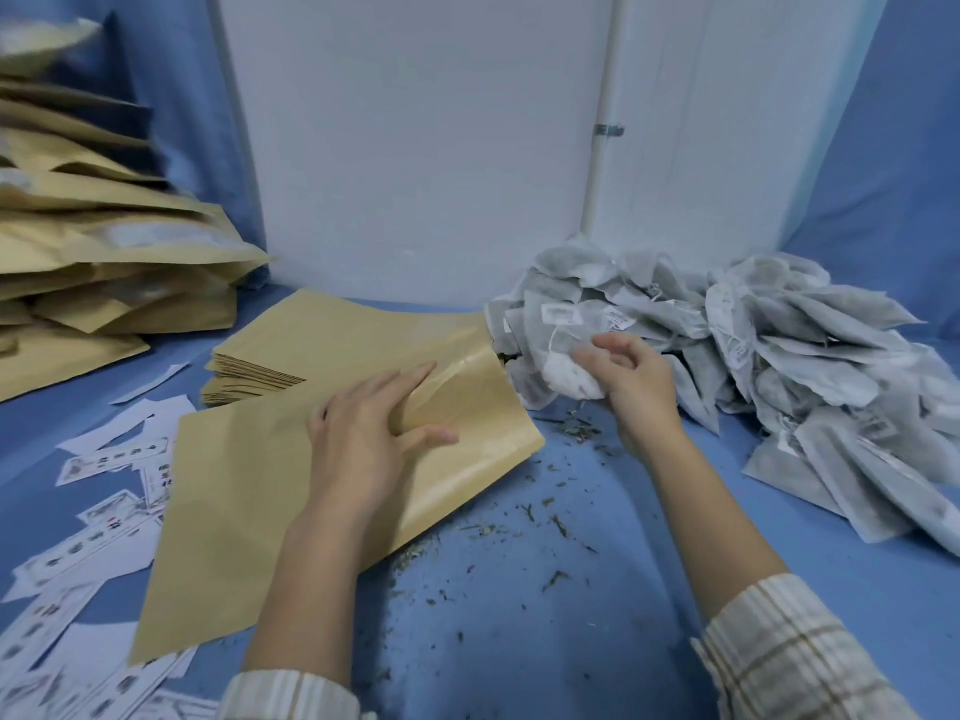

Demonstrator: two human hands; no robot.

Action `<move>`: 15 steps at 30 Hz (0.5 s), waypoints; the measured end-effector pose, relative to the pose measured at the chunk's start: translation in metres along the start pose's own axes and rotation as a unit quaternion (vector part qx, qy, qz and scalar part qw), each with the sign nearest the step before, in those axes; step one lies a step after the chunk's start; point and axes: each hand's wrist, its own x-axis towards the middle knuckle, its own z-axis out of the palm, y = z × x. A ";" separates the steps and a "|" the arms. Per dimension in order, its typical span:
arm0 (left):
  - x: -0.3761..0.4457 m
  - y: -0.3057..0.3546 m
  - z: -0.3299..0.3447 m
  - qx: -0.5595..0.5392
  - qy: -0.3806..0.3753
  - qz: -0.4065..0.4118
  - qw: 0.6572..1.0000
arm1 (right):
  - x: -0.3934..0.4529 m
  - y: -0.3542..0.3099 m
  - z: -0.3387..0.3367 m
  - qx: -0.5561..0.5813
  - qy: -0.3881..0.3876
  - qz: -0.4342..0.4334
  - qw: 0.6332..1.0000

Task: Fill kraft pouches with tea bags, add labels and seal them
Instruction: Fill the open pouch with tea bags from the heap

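Note:
An empty kraft pouch (249, 511) lies flat on the blue cloth, its mouth toward the tea bags. My left hand (369, 433) rests on it with fingers spread, the fingertips at the raised upper lip of the mouth. My right hand (623, 376) grips a grey tea bag (569, 376) at the near edge of the tea bag heap (753, 345), just right of the pouch mouth. A stack of flat empty pouches (311, 335) sits behind the pouch. White printed labels (93, 511) are scattered at the left.
Filled kraft pouches (104, 241) are piled high at the far left. Loose tea crumbs (519, 517) are strewn over the blue cloth between my arms. A white wall with a pipe (602, 127) stands close behind.

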 end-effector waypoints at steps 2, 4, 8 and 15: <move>-0.001 0.004 -0.002 -0.035 -0.009 0.008 0.999 | -0.005 -0.005 -0.014 -0.040 -0.078 -0.001 0.996; -0.003 0.011 -0.006 -0.092 -0.026 0.020 0.995 | -0.011 -0.014 -0.023 -0.101 -0.163 0.014 0.981; -0.007 0.041 -0.011 -0.151 -0.077 0.080 0.982 | -0.034 -0.045 -0.017 -0.220 -0.287 0.014 0.932; -0.026 0.087 -0.020 -0.186 -0.133 0.176 0.957 | -0.060 -0.068 -0.005 -0.433 -0.238 0.098 0.864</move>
